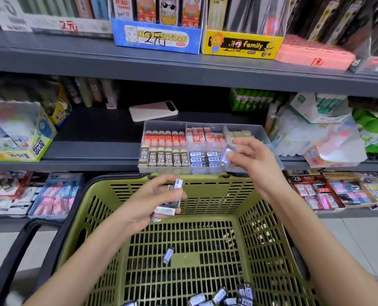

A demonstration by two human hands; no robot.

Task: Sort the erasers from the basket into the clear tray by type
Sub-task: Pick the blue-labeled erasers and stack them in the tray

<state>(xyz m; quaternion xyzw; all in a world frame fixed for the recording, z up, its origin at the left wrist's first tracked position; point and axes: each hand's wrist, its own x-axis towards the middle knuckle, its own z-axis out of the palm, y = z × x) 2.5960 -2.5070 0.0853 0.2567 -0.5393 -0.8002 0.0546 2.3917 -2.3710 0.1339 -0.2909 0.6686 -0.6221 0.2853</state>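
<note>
Olive basket, erasers in red, tan and blue

The basket (271, 228) is olive green, slotted in a grid, with a black handle (13, 257). In the clear tray (166, 123), the red-and-white erasers (164, 138) sit at 10 o'clock, the tan-sleeved erasers (163, 157) with white 2B print at 8 o'clock, and the blue-and-white erasers (202, 160) at 6 o'clock. The single eraser (225, 156) in the right hand (249, 160) and the bunch of erasers (164, 210) in the left hand (159, 202) are blue and white. The shelf (91, 151) is dark grey.

one wide head-worn view, forward and down, close above the basket (214, 202), toward the shelves (183, 69), edges seemingly soft
</note>
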